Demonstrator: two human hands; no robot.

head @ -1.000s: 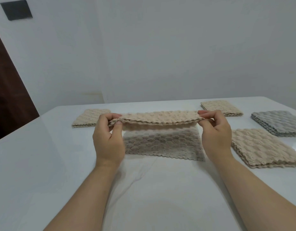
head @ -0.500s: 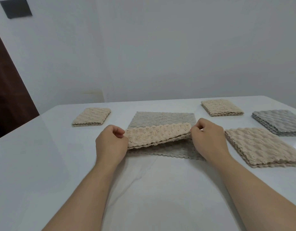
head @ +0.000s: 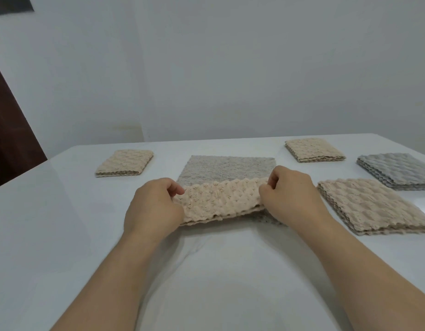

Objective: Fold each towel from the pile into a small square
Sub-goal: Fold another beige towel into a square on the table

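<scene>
Plain room: bare white wall, glossy white table.

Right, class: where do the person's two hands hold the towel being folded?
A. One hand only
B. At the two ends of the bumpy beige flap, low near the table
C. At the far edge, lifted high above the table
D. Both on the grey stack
B: the left hand and right hand pinch the ends of the towel, its flap low over the table.
</scene>
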